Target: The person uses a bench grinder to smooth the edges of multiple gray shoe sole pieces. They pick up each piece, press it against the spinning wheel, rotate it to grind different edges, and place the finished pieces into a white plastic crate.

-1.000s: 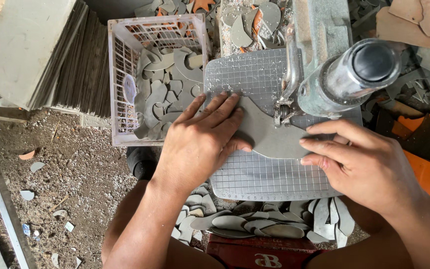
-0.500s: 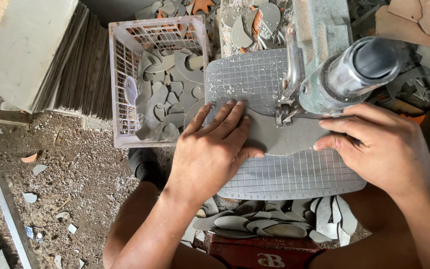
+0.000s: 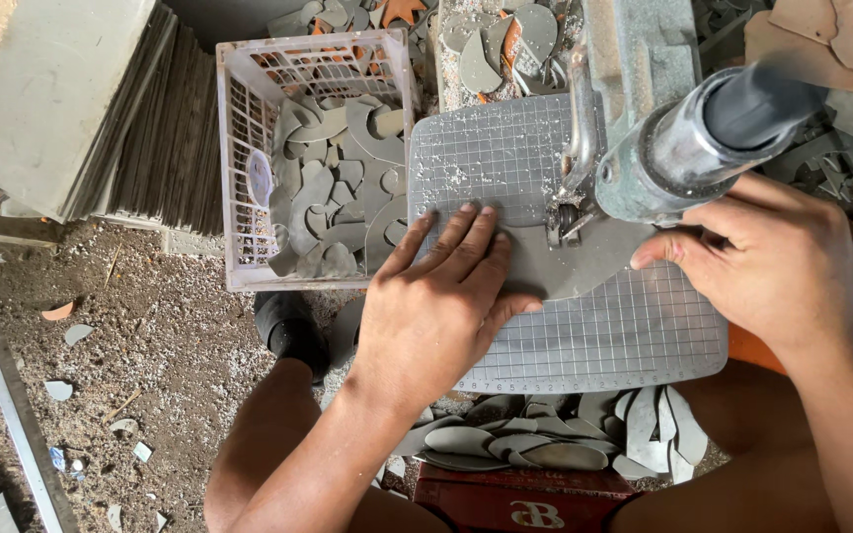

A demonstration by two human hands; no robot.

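Note:
A flat grey tile piece (image 3: 584, 265) lies on the gridded metal plate (image 3: 634, 336) of a cutting machine (image 3: 644, 128). My left hand (image 3: 441, 301) presses flat on the tile's left part, fingers spread and pointing away from me. My right hand (image 3: 772, 262) rests on the tile's right side just under the machine's grey motor barrel (image 3: 713, 128), fingertips at the tile's edge. The small cutting head (image 3: 570, 219) sits on the tile between my hands.
A white plastic crate (image 3: 234, 178) with several grey curved offcuts stands left of the plate. A stack of grey tiles (image 3: 101, 118) leans at far left. More offcuts (image 3: 545, 444) lie on a red box near my knees. Dusty floor with shards is lower left.
Both hands and the tile have slid slightly toward me and to the right under the cutting head. My right hand has drawn closer to the motor barrel.

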